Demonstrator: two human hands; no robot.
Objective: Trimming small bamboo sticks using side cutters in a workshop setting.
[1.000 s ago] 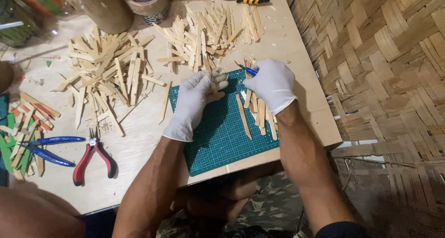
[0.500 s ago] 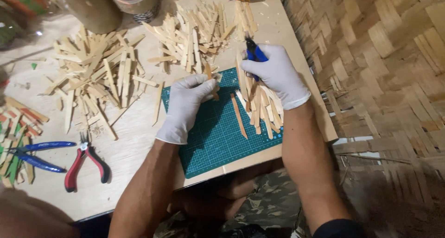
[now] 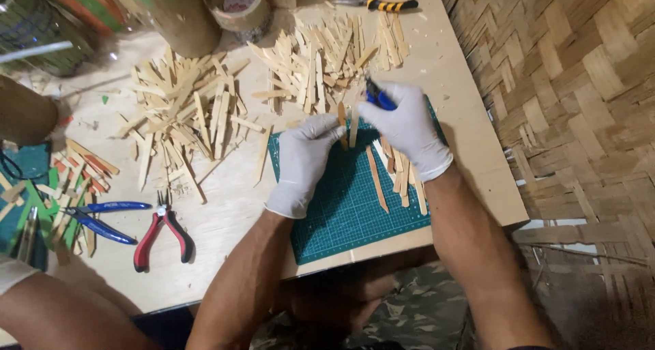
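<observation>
Over the green cutting mat, gloved left hand pinched a wooden stick; right hand gripped a blue-handled cutter w/ fingers closed.

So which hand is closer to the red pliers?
Left. The left hand is on the green mat, nearer the red pliers; the right hand is farther, across the mat.

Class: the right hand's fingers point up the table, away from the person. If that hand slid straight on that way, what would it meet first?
Probably the far pile of wooden sticks, just beyond the right hand and its blue tool; the tool tip would likely touch first, though depth is unclear.
</observation>
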